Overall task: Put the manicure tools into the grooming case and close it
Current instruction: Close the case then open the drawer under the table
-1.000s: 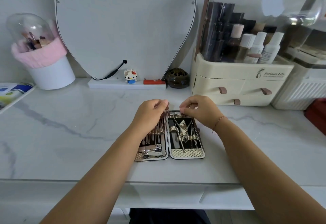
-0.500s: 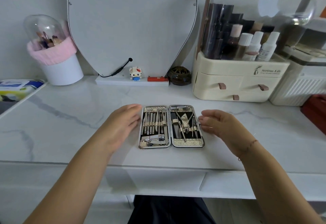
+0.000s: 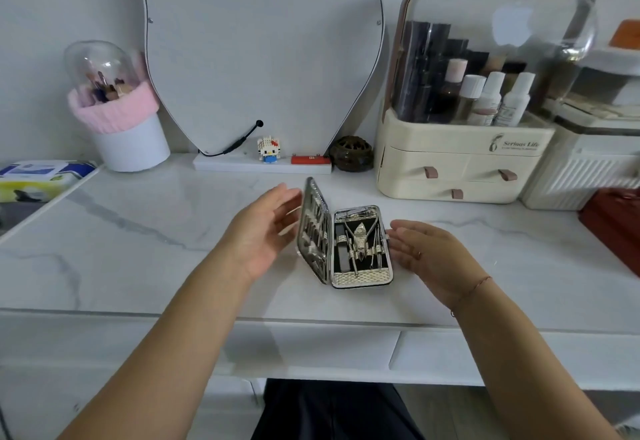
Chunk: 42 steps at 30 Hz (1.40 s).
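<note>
Two straight-fingered hands flank the grooming case (image 3: 362, 278): left hand (image 3: 263, 231) behind its raised half, right hand (image 3: 426, 252) beside the flat half. Label on organizer (image 3: 460, 165): "Serious Life".

A white marble-look countertop (image 3: 138, 231) with grey veins runs left to right against a plain pale wall (image 3: 52, 6). At the far middle stands a curved mirror (image 3: 259, 41) on a white base (image 3: 242, 165). Far left sits a white brush pot (image 3: 131, 145) with a pink fluffy band and a clear dome. Far right stand a cream cosmetics organiser (image 3: 467, 162) with a clear lid and, beside it, a white ribbed box (image 3: 581, 176). The light is soft and even.
</note>
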Available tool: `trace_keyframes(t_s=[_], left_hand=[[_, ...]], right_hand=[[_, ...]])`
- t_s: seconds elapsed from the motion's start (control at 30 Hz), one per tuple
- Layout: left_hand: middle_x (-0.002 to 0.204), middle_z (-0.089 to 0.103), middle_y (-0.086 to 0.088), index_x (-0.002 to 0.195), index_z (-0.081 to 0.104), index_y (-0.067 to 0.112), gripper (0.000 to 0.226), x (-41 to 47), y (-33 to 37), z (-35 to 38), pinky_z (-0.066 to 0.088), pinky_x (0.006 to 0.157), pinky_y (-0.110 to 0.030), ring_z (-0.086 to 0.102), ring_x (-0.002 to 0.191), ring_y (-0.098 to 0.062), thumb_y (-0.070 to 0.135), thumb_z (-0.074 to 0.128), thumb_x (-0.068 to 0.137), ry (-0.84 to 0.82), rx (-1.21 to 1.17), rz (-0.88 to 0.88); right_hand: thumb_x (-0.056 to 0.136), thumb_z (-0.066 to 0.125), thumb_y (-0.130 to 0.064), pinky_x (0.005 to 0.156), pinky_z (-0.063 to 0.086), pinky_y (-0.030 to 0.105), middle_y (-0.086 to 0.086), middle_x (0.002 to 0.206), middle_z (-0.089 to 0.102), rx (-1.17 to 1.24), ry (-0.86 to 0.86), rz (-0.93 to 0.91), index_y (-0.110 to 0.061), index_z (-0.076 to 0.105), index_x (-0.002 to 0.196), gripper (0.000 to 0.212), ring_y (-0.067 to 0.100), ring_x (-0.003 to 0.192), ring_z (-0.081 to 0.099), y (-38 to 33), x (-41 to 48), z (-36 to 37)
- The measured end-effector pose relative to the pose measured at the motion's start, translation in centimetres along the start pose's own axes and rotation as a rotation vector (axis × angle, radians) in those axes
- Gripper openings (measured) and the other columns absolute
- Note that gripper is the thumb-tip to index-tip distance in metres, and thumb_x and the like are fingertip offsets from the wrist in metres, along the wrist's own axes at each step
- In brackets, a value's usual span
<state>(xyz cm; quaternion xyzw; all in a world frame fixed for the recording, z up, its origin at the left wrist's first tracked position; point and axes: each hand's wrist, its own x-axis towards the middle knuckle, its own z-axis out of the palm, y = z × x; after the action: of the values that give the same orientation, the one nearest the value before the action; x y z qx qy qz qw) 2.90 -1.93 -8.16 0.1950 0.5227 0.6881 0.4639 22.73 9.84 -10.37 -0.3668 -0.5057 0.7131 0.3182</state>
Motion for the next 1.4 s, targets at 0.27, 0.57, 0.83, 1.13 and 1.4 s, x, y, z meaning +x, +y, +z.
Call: trace_keyframes(t_s=[0.27,0.57,0.83,1.13,1.4], left_hand=[[0.142,0.037,0.016,0.137,0.041,0.027,0.046,-1.0,-5.5,3.6,0.021,0.112,-0.028,0.027,0.134,0.003,0.046,0.038,0.095,-0.267,1.027,0.424],[0.157,0.011,0.016,0.145,0.027,0.037,0.078,-0.4,-5.4,1.6,0.007,0.117,-0.03,-0.001,0.144,-0.001,0.067,0.044,0.075,-0.263,1.15,0.42],[0.155,0.017,0.018,0.143,0.034,0.038,0.068,0.0,-5.1,0.6,0.015,0.117,-0.03,0.012,0.143,-0.002,0.058,0.054,0.081,-0.23,1.12,0.39],[0.156,0.019,0.017,0.142,0.036,0.038,0.07,0.2,-5.5,0.4,0.017,0.117,-0.032,0.013,0.143,-0.003,0.064,0.05,0.078,-0.216,1.147,0.428],[0.154,0.028,0.011,0.14,0.043,0.032,0.07,-0.2,-6.2,0.7,0.007,0.119,-0.039,0.015,0.145,-0.011,0.071,0.042,0.081,-0.132,1.394,0.573]], right_hand=[[0.096,0.04,-0.043,0.048,0.049,0.02,0.005,0.071,0.069,-0.136,-0.254,0.191,-0.004,0.066,0.099,0.047,0.011,0.057,0.064,-0.5,-0.7,1.3],[0.088,0.061,-0.012,0.051,0.054,0.02,0.014,0.07,0.068,-0.152,-0.16,0.072,0.007,0.063,0.089,0.019,0.016,0.057,0.067,0.4,-0.4,3.1],[0.086,0.062,-0.005,0.058,0.059,0.029,0.025,0.089,0.063,-0.086,-0.092,0.091,0.011,0.059,0.09,0.016,0.023,0.065,0.067,1.1,-0.1,4.6],[0.086,0.064,-0.011,0.057,0.059,0.029,0.019,0.071,0.067,-0.217,-0.087,0.081,0.008,0.061,0.083,0.019,0.022,0.057,0.067,1.1,-0.1,4.3],[0.085,0.065,-0.013,0.059,0.055,0.024,0.011,0.074,0.068,-0.526,0.106,-0.256,-0.01,0.063,0.1,0.015,0.011,0.054,0.062,2.2,-4.7,-0.2]])
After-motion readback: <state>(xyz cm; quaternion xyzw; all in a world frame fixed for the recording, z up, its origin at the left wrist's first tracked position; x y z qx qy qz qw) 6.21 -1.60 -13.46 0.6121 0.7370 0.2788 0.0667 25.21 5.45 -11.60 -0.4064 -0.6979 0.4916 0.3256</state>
